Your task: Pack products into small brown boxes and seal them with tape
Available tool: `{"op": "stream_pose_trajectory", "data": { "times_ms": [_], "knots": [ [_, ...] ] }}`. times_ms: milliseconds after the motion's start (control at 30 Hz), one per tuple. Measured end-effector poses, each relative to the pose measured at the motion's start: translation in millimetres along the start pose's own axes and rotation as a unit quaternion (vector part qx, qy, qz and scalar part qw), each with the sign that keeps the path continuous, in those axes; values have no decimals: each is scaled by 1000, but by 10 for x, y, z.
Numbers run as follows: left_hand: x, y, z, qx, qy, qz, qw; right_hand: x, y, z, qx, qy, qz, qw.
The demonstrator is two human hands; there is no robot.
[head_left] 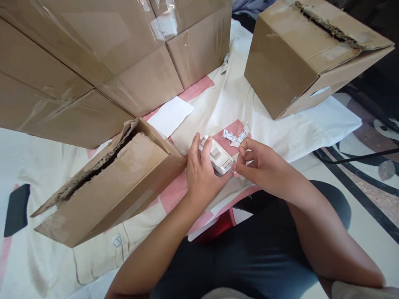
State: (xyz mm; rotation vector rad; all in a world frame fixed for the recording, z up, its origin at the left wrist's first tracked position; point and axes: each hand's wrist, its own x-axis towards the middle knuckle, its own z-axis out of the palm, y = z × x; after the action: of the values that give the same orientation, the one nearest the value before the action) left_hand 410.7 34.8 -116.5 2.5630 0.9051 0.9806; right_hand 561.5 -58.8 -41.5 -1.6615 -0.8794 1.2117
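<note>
The left hand wraps around a small white device, two fingers hooked over its far end and the thumb along its near side. The device sits between the two hands — just right of the left palm, its near end beside the right hand's fingertips. The right hand is curled, thumb and fingers drawn close together; whether they pinch anything, I cannot tell. Just beyond it, torn label scraps lie on a pink patch of the cream cloth. A white sheet lies farther off, near the stacked cartons. A torn-topped carton stands just beside the left hand — another box stands well apart, at the far right.
</note>
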Motion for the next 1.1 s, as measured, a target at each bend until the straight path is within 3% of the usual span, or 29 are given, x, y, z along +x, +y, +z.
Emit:
{"op": "stream_pose_trajectory", "data": {
  "times_ms": [400,1100],
  "knots": [
    [3,6,-4,-12,4,-7,1000,50,-1,111,-7,35,67,997],
    [6,-8,-15,-16,1,9,1000,60,192,89,-51,2,-6,999]
  ]
}}
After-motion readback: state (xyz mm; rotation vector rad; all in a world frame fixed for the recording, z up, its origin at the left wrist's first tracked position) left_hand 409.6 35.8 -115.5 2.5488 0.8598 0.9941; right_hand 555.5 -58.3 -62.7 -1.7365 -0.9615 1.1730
